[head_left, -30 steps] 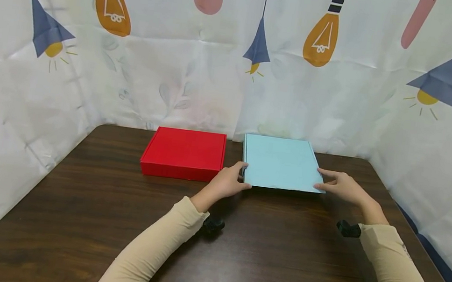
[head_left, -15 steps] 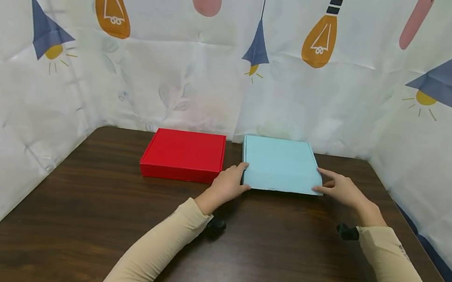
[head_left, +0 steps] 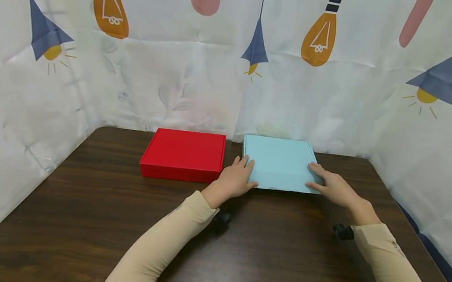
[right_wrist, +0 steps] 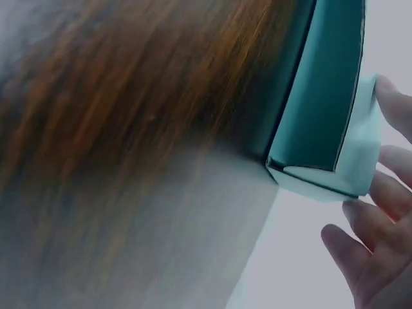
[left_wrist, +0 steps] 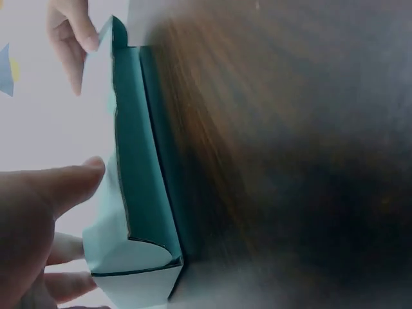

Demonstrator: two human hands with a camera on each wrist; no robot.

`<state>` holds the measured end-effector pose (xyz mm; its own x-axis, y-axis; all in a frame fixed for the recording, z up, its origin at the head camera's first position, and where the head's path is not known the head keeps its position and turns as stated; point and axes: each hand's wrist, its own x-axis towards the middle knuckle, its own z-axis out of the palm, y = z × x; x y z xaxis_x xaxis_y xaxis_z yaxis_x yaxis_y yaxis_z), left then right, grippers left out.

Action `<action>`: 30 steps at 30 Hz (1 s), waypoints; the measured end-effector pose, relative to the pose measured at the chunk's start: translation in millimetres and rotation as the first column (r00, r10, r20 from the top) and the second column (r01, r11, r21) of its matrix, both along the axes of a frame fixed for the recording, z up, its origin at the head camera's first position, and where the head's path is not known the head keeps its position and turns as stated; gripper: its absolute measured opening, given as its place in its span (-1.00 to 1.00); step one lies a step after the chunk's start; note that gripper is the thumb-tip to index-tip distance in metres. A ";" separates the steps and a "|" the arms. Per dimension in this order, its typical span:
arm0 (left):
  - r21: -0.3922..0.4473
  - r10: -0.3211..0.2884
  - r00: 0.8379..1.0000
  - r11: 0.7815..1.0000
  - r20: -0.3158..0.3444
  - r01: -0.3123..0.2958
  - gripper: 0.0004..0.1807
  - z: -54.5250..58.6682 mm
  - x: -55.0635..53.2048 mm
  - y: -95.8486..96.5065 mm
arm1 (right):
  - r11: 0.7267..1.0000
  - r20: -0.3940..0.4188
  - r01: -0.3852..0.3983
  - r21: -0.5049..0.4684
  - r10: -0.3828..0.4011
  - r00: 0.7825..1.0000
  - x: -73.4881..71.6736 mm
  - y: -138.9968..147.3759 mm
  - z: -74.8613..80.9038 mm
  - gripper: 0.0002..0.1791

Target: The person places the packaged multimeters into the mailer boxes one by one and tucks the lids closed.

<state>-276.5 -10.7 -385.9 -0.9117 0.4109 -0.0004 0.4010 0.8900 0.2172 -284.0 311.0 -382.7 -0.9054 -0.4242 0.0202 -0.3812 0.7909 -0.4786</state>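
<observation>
A flat light blue cardboard box [head_left: 280, 159] lies at the back of the table. Its front flap [left_wrist: 138, 154] stands out from the front wall, leaving a gap, in the left wrist view. My left hand [head_left: 235, 179] rests at the front left corner of the lid, fingers spread, thumb over the front edge. At the front right corner, my right hand [head_left: 336, 188] touches the lid with extended fingers and thumb. The right wrist view shows the right hand's fingers [right_wrist: 393, 187] beside the box corner. What is inside the box is hidden.
A closed red box [head_left: 186, 155] lies just left of the blue one, close to my left hand. Both stand on a dark wooden table [head_left: 73, 216]. Behind hangs a white curtain [head_left: 146, 70] printed with lamps and bulbs.
Both hands have moved inward from the blue box's sides onto its lid, with fingers straighter. The lid's front edge has come slightly down. The red box has stayed put.
</observation>
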 end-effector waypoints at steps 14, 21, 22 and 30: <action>-0.115 -0.154 0.986 0.980 0.071 0.162 -0.10 1.5 -28.7 6.1 | 0.992 0.039 -0.078 0.097 0.074 0.996 -17.3 -4.4 0.8 0.06; -0.097 -0.154 0.985 0.982 0.073 0.160 -0.03 -1.3 -35.4 4.5 | 0.980 0.052 -0.150 0.131 0.144 0.988 -28.0 -4.3 2.2 0.20; -0.095 -0.156 0.985 0.982 0.077 0.163 -0.01 -1.4 -35.9 3.5 | 0.979 0.050 -0.156 0.132 0.151 0.987 -29.6 -4.1 2.2 0.22; -0.117 -0.194 0.974 0.971 0.113 0.207 0.11 1.3 -41.9 -4.5 | 0.982 0.067 -0.140 0.124 0.132 0.989 -37.5 -0.1 2.6 0.30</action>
